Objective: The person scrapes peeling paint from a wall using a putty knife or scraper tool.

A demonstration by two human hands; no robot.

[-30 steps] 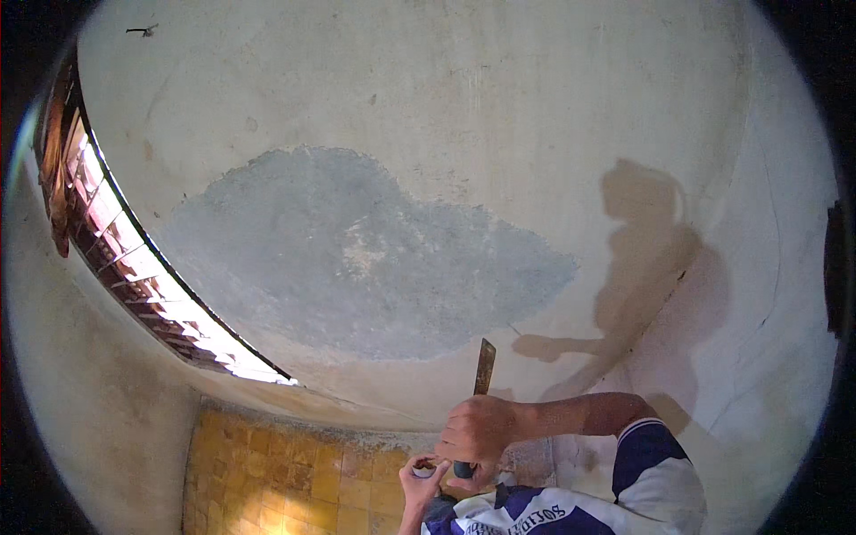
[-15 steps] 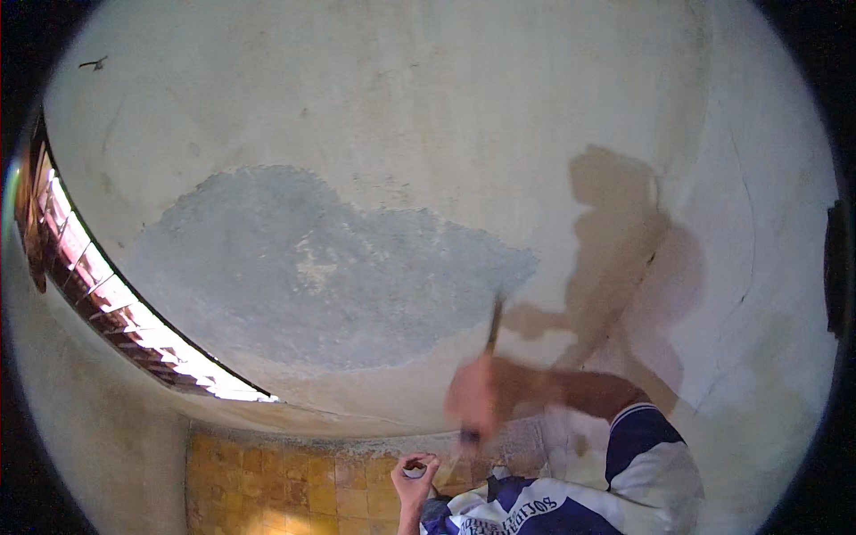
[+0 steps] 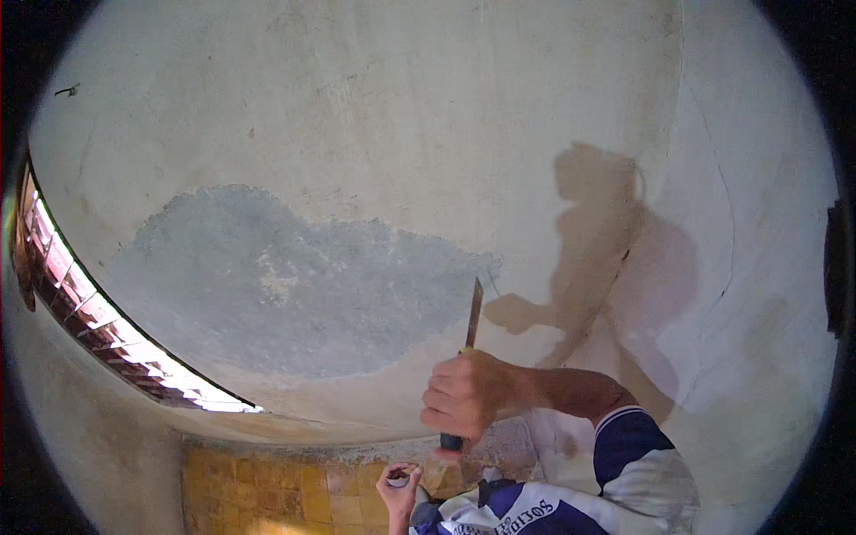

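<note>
My right hand point(image 3: 464, 397) is closed round the dark handle of what looks like a chisel point(image 3: 475, 312). Its long narrow metal blade points up, the tip at the right end of a rough grey patch point(image 3: 357, 276) on the pale wall point(image 3: 401, 116); whether it touches I cannot tell. Low in front of my body, my left hand point(image 3: 397, 486) is curled into a ring, thumb towards fingers. Something small may lie inside the curl, too unclear to name.
A barred window opening point(image 3: 116, 321) lets in bright light at the left. Yellowish tiles point(image 3: 276, 486) cover the floor below. A shadow point(image 3: 606, 232) falls across the wall corner at the right, near cracks. A dark object point(image 3: 836, 267) sits at the far right edge.
My right hand with the chisel has come slightly left and lower in view, and its blur is gone. The wall patch and window have also shifted left and down as the view turned.
</note>
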